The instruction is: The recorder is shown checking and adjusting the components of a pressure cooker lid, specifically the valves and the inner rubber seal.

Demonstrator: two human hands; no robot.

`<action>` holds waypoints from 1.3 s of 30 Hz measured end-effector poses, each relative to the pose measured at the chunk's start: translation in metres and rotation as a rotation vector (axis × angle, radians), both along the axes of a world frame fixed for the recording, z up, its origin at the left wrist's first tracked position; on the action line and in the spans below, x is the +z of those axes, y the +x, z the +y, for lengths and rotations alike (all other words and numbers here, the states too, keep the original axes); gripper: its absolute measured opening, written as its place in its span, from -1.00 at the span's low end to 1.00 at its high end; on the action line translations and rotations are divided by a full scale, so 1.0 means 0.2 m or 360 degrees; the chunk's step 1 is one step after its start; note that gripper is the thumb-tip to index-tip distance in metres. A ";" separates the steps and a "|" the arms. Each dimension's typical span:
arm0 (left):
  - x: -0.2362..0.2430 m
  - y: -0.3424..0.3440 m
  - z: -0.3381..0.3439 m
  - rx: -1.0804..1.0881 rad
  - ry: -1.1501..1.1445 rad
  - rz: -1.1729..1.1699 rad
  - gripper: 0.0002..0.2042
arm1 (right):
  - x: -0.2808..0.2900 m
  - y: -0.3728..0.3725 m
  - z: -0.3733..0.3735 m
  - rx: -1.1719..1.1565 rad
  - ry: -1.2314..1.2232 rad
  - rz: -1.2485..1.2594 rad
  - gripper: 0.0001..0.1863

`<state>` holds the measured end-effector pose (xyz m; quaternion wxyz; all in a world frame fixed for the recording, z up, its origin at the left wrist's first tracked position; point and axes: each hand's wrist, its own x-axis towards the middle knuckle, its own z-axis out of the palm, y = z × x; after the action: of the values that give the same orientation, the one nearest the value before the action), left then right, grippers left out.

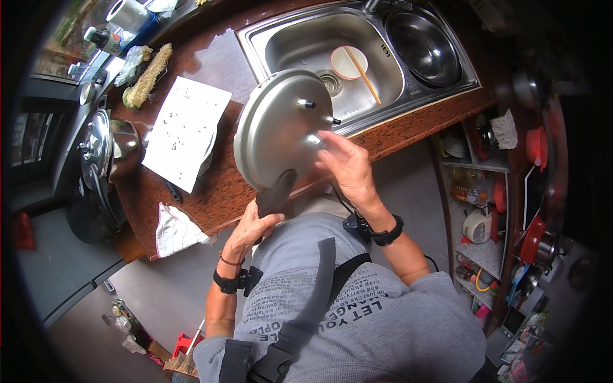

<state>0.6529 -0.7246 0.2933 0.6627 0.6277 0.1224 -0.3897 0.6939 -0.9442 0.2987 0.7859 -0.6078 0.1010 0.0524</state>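
A silver pressure cooker lid (271, 137) is tilted up over the counter's front edge, its outer face with valve stubs turned toward me. My left hand (252, 226) grips the lid's black handle (276, 193), fingers wrapped round it. By the shiny metal knob (313, 140) at the lid's middle is my right hand (350, 167), fingers stretched out and slightly blurred. Whether its fingertips touch the lid, I cannot tell.
The steel sink (287, 45) beyond holds a bowl (349, 62) with chopsticks (363, 75) across it; a metal basin (421, 48) sits at its right. Left lie a spotted white sheet (185, 131), a cloth (177, 231), a loofah (150, 75) and a lidded pot (96, 150).
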 end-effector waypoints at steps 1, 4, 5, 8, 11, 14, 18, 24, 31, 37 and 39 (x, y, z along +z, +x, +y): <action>0.00 0.00 0.00 0.0004 -0.0059 0.0072 -0.83 | 0.01 0.00 0.00 -0.0016 -0.0192 -0.0016 -0.64; -0.03 -0.01 0.02 -0.0019 -0.0255 0.0283 -0.83 | 0.03 0.00 0.00 -0.0028 -0.0765 -0.0196 -0.67; -0.04 0.00 0.03 -0.0018 -0.0256 0.0286 -0.83 | 0.03 0.00 0.00 -0.0025 -0.0765 -0.0193 -0.67; -0.07 -0.02 0.06 -0.0052 -0.0380 0.0372 -0.86 | 0.04 -0.01 -0.02 -0.0061 -0.1158 -0.0640 -0.64; -0.13 -0.05 0.10 -0.0075 -0.0505 0.0509 -0.83 | 0.07 -0.02 -0.06 -0.0136 -0.0894 -0.0413 -0.63; -0.16 -0.07 0.11 -0.0098 -0.0570 0.0587 -0.63 | -0.01 0.02 -0.15 -0.0327 -0.0998 -0.0333 -0.71; -0.14 -0.06 0.10 -0.0097 -0.0604 0.0544 -0.62 | -0.08 0.05 -0.21 -0.0230 -0.1173 -0.0284 -0.79; -0.14 -0.07 0.09 -0.0143 -0.0657 0.0527 -0.60 | -0.06 0.03 -0.19 -0.0087 -0.1226 -0.0358 -0.84; -0.15 -0.10 0.10 -0.0089 -0.0695 0.0632 -0.61 | 0.00 0.04 -0.18 0.0077 -0.1663 -0.0468 -0.82; -0.18 -0.11 0.10 -0.0161 -0.0646 0.0584 -0.65 | 0.01 0.01 -0.21 0.0221 -0.1983 -0.0492 -0.82; -0.16 -0.10 0.09 -0.0175 -0.0612 0.0563 -0.90 | 0.00 0.01 -0.21 0.0187 -0.1958 -0.0505 -0.80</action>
<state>0.6327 -0.7063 0.2620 0.7159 0.4182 0.1256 -0.5448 0.6951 -0.9858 0.2994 0.2944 -0.9528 -0.0385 -0.0629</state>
